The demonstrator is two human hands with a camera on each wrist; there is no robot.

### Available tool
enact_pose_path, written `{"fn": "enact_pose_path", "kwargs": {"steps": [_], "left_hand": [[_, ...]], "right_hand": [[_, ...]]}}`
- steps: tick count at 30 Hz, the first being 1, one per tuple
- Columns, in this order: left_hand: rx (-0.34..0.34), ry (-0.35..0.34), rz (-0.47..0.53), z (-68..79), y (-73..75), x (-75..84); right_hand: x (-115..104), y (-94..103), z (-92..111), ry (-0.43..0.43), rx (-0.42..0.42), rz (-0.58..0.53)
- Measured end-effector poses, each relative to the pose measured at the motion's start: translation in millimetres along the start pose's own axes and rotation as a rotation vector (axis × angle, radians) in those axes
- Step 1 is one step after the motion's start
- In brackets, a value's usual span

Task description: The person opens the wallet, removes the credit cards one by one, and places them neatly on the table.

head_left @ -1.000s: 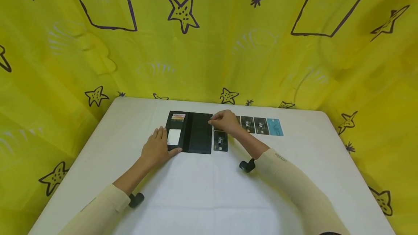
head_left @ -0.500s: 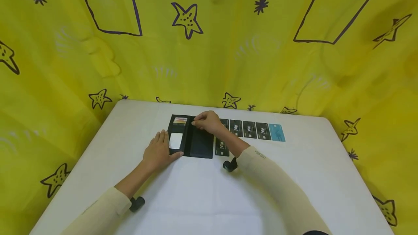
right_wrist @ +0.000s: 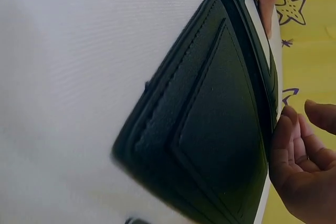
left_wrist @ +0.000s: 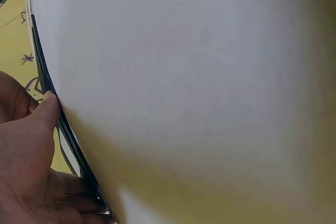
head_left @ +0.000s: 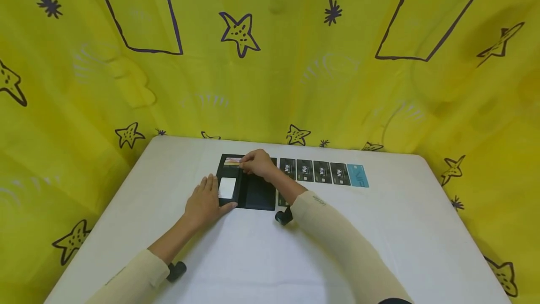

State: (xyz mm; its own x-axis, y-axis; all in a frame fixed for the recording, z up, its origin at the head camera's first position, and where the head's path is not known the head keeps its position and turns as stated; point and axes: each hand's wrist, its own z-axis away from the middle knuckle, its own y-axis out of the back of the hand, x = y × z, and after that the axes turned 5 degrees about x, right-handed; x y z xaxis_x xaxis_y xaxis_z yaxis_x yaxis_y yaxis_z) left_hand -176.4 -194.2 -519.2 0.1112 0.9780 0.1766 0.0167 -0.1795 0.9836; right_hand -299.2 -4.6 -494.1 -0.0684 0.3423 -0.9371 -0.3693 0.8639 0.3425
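Observation:
A black wallet (head_left: 259, 193) lies unfolded on the white table. Its left half has slots with several colored cards (head_left: 232, 161) and, below them, a white panel (head_left: 227, 188). My left hand (head_left: 204, 205) rests on the wallet's left edge, fingers straight and thumb along the bottom edge. My right hand (head_left: 258, 163) reaches over the wallet's upper middle, its fingertips at the right ends of the slotted cards. In the right wrist view, the right thumb stands apart from loosely bent fingers (right_wrist: 299, 140), with no card visible between them.
Right of the wallet lies a row of black Vip cards (head_left: 305, 171), ending in a blue card (head_left: 357, 175). Another black card (head_left: 282, 200) below the row is partly hidden by my right forearm. A yellow patterned curtain (head_left: 270, 83) hangs behind the table (head_left: 253, 257).
My right hand has moved left, from the near end of the card row across the wallet to its slotted cards. My left hand has stayed on the wallet's edge.

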Motion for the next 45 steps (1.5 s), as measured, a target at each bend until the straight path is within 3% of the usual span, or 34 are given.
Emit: {"fn": "enact_pose_path", "kwargs": {"steps": [7, 18, 32, 45], "left_hand": [[0.005, 0.001, 0.001, 0.7, 2.3, -0.1], [-0.001, -0.001, 0.013, 0.3, 0.4, 1.3], [0.016, -0.006, -0.003, 3.5, 1.4, 2.8], [0.011, -0.008, -0.002, 3.5, 2.1, 3.0]], "right_hand": [[-3, -9.0, -9, -0.036, -0.025, 0.030], [-5, -18.9, -12, -0.068, 0.030, 0.093], [1, -17.0, -8, -0.128, 0.103, 0.024], [9, -16.7, -7, -0.068, 0.132, 0.002]]}}
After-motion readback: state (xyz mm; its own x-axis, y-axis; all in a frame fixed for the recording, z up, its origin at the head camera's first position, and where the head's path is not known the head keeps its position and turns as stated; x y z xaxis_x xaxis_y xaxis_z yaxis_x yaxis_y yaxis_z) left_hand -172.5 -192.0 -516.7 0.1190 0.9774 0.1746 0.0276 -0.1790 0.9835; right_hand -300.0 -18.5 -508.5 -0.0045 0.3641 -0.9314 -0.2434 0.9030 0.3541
